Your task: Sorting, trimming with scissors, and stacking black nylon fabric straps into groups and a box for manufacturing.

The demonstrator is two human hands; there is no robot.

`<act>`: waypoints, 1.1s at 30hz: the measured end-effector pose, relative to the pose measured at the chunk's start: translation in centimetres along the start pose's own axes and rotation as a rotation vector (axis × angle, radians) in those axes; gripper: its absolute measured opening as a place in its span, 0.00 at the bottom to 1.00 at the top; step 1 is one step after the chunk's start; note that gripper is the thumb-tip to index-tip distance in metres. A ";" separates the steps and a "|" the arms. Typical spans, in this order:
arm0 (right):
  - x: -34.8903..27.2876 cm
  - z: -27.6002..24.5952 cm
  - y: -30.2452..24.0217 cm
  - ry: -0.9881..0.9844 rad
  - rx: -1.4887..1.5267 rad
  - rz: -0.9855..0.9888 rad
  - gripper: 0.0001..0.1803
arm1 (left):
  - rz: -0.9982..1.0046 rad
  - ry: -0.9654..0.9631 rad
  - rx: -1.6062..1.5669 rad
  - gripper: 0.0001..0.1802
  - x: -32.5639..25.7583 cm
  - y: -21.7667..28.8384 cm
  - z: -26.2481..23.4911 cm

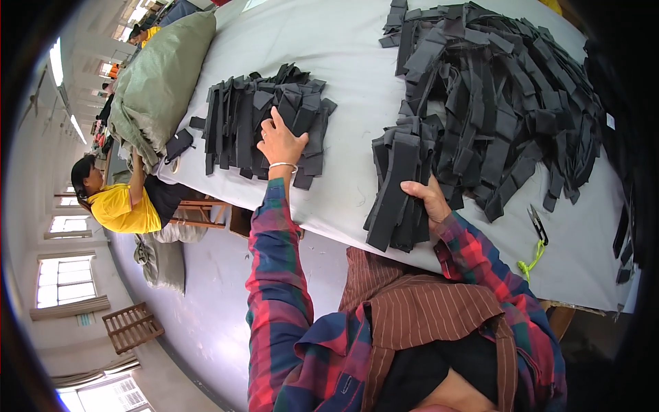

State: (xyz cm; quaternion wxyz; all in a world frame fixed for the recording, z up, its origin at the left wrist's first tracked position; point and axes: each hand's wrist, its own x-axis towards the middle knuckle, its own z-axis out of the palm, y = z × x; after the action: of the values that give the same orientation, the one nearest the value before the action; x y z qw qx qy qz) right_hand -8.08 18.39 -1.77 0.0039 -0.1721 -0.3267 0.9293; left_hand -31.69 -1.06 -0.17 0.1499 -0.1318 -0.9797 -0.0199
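My right hand (431,200) grips the edge of a bundle of dark grey fabric strips (400,185) near the table's front edge, thumb on top and the other fingers mostly hidden. My left hand (280,143) reaches over a smaller pile of dark fabric strips (240,123) on the left, its fingers apart and nothing seen in them. I cannot tell whether its fingertips touch the strips. A much larger heap of the same strips (494,103) spreads over the right part of the table, behind and beside the held bundle.
Thread snips (538,225) with a yellow-green cord lie on the white-covered table (336,199) at right. A small black object (179,145) and a large stuffed green sack (165,75) are at left. A co-worker in yellow (127,206) stands beside the sack. A wooden pallet (133,327) is farther off.
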 end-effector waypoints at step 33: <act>0.2 -1.9 0.6 -0.029 0.053 0.090 0.33 | 0.150 -0.021 -0.408 0.16 -4.5 5.5 1.5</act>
State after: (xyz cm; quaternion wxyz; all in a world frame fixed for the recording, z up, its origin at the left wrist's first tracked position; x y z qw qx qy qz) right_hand -7.57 19.09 -3.52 -0.0380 -0.1730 -0.2939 0.9393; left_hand -26.53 3.24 -2.99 0.1109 -0.2321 -0.9443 -0.2054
